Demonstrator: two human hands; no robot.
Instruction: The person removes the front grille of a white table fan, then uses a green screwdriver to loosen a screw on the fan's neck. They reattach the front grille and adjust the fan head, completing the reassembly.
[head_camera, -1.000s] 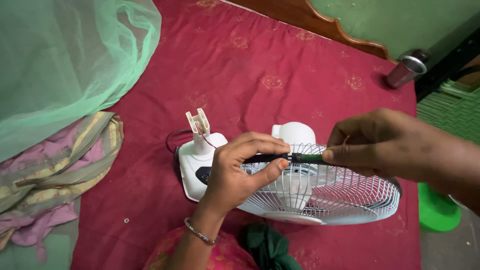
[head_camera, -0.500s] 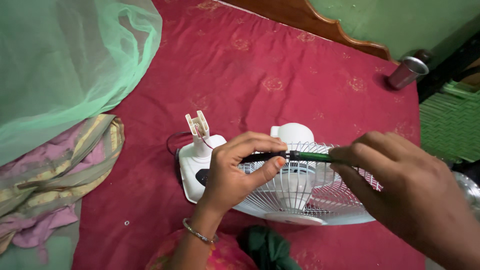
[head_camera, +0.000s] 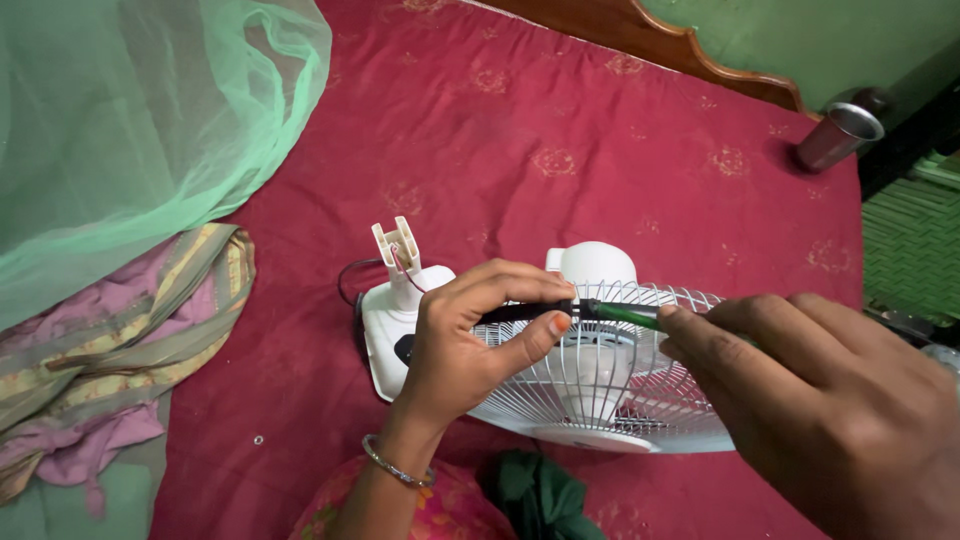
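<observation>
A small white table fan lies on a red bedspread (head_camera: 560, 120), its wire grille (head_camera: 610, 385) facing up and its white base (head_camera: 385, 330) to the left. My left hand (head_camera: 465, 345) pinches a dark thin rod-like tool (head_camera: 520, 312) over the grille's top edge. The tool's green end (head_camera: 625, 315) runs right into my right hand (head_camera: 830, 400), which grips it, large and close to the camera. A white upright bracket (head_camera: 395, 245) with thin wires stands on the base.
A green mosquito net (head_camera: 130, 120) is bunched at the left above crumpled pink and striped cloth (head_camera: 110, 350). A steel tumbler (head_camera: 840, 130) stands at the far right by the wooden headboard (head_camera: 650, 35). A small screw (head_camera: 258, 439) lies on the bedspread.
My right hand has drawn nearer to the camera and lower right, still on the green end. The left hand and fan have stayed put.
</observation>
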